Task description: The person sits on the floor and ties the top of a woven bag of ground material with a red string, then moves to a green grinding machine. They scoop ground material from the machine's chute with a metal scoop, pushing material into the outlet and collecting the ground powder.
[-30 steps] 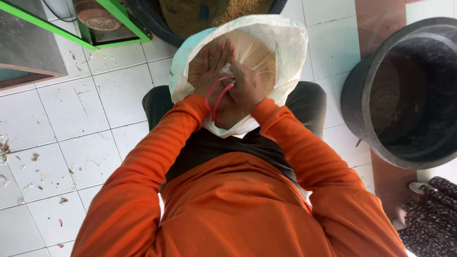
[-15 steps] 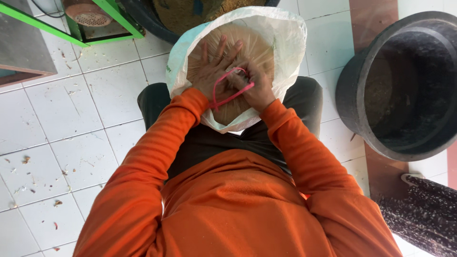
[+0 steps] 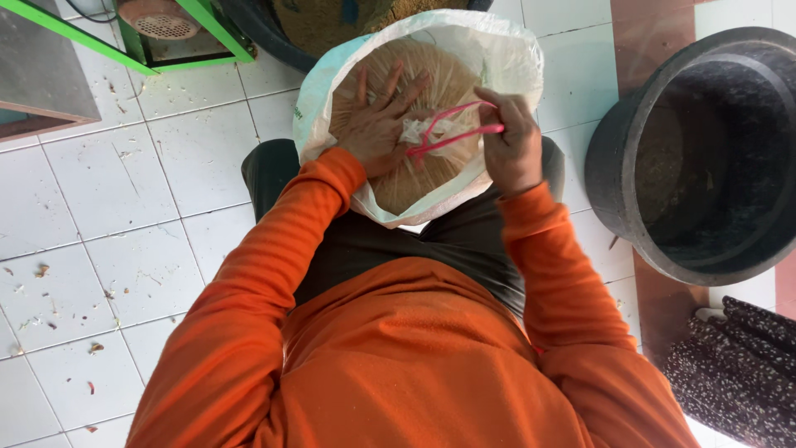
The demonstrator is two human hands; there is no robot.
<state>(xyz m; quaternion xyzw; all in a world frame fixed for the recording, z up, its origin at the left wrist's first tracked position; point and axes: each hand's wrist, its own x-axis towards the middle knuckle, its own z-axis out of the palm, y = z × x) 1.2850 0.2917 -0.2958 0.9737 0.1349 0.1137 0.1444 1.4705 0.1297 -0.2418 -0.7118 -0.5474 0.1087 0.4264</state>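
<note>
A white woven sack [image 3: 506, 58] stands between my knees, with a clear inner bag of brown grain [image 3: 431, 75] bunched at its neck. My left hand [image 3: 377, 120] lies spread flat on the inner bag, pressing just left of the gathered neck. My right hand [image 3: 510, 145] grips a pink string [image 3: 452, 137] that loops around the bunched plastic and pulls it to the right. Both arms wear orange sleeves.
A large black tub [image 3: 630, 124] with brown residue sits at right. Another dark tub of grain [image 3: 274, 41] lies beyond the sack. A green-framed machine [image 3: 199, 25] stands at top left. Dark patterned cloth [image 3: 738, 365] is at bottom right. The white tile floor [image 3: 108, 207] has scattered husks.
My right hand has moved away to the right, drawing the pink string taut. My left hand has opened flat on the bag.
</note>
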